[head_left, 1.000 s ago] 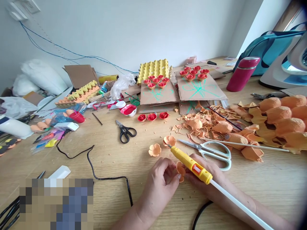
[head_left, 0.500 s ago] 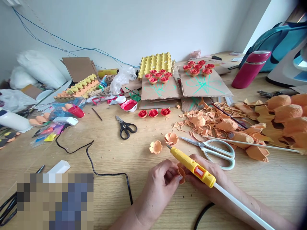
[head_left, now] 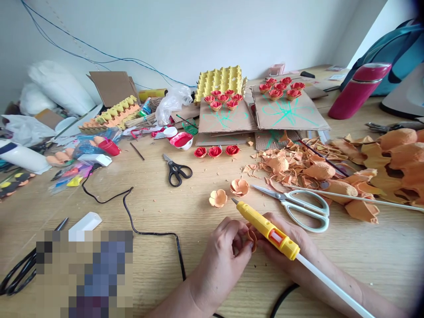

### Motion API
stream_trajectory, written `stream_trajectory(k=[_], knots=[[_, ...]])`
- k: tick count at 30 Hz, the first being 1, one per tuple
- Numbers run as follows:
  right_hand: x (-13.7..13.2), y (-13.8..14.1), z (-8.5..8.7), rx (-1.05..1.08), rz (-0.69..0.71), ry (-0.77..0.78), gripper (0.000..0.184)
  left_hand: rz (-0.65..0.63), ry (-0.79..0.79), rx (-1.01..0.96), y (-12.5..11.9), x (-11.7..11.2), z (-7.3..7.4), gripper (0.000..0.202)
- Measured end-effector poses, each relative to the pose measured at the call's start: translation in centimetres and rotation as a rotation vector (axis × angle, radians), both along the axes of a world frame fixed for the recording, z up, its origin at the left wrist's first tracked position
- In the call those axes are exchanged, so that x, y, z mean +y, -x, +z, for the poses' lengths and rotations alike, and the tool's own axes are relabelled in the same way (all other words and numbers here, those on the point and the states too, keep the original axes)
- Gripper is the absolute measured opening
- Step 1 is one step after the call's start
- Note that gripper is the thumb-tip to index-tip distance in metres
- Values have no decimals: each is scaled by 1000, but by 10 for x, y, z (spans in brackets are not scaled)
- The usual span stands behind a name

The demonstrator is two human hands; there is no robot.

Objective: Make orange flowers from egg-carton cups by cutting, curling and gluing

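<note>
My left hand [head_left: 225,258] is closed, pinching a small orange egg-carton flower [head_left: 252,239] between thumb and fingers. A yellow hot glue gun [head_left: 266,227] with a long white glue stick [head_left: 334,282] lies across my right hand [head_left: 288,243], which grips it from below. Its nozzle points up and to the left. Right-hand fingertips are close to the flower as well, but the gun hides whether they touch it. Just beyond my hands, two bare orange flower cups [head_left: 217,198] sit on the table. White-handled scissors [head_left: 306,210] lie open to the right of them.
Black scissors [head_left: 177,172], red-painted roses [head_left: 215,151] and a bowl of red paint [head_left: 181,140] stand farther back. Cardboard sheets [head_left: 227,119] carry more roses. Orange carton scraps [head_left: 291,168] heap at the right, near a pink flask [head_left: 359,90]. A black cord [head_left: 155,232] crosses the left.
The view has shifted slightly, so the table things sit a little farther right. The flower has turned slightly in my left fingers. Both hands keep their hold.
</note>
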State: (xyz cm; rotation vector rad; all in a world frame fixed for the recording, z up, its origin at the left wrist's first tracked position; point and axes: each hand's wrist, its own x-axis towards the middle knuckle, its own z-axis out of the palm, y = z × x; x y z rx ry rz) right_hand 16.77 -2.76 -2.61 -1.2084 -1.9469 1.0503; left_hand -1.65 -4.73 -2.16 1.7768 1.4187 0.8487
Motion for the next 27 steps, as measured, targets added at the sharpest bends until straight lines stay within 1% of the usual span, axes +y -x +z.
stream_trajectory(k=[3, 8, 11, 16, 21, 24, 27], knots=[[-1, 1, -3, -9, -18, 16, 10, 4, 12, -26, 0, 0, 0, 22], [-2, -2, -6, 8, 2, 80, 6, 0, 65, -74, 2, 0, 0, 18], [-3, -2, -5, 25, 0, 100, 7, 3, 65, -83, 2, 0, 1, 19], [-6, 1, -6, 12, -18, 73, 15, 18, 82, -109, 2, 0, 0, 21], [-7, 3, -7, 43, -29, 83, 13, 11, 130, -119, 3, 0, -2, 23], [-6, 4, -6, 61, -26, 82, 12, 2, 130, -112, 3, 0, -3, 23], [-6, 4, -4, 45, -43, 60, 15, 2, 126, -107, 2, 0, -3, 22]])
